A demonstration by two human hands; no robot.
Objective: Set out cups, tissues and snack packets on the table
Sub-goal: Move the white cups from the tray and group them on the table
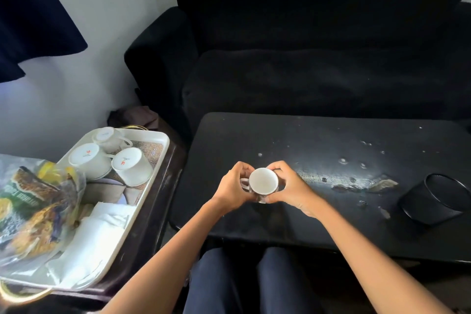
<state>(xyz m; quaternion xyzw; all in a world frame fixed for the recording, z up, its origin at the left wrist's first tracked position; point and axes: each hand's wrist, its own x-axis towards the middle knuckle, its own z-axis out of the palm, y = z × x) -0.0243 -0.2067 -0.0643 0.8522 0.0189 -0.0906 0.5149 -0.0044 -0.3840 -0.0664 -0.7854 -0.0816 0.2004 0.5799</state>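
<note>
Reaching forward side by side over the dark bench (331, 140), both forearms meet at a white cup (263, 181). The left hand (233, 187) curls its grip round the cup's left side, the right hand (288, 186) round its right side. Three more cups (112, 155) lie upturned in the tray (153, 160) beside tissues (102, 232) and snack packets (30, 211).

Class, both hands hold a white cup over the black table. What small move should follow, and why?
Probably lower the cup onto the black table and let go. The left hand and right hand grip it just above bare tabletop, while three cups still wait upside down on the tray.
</note>
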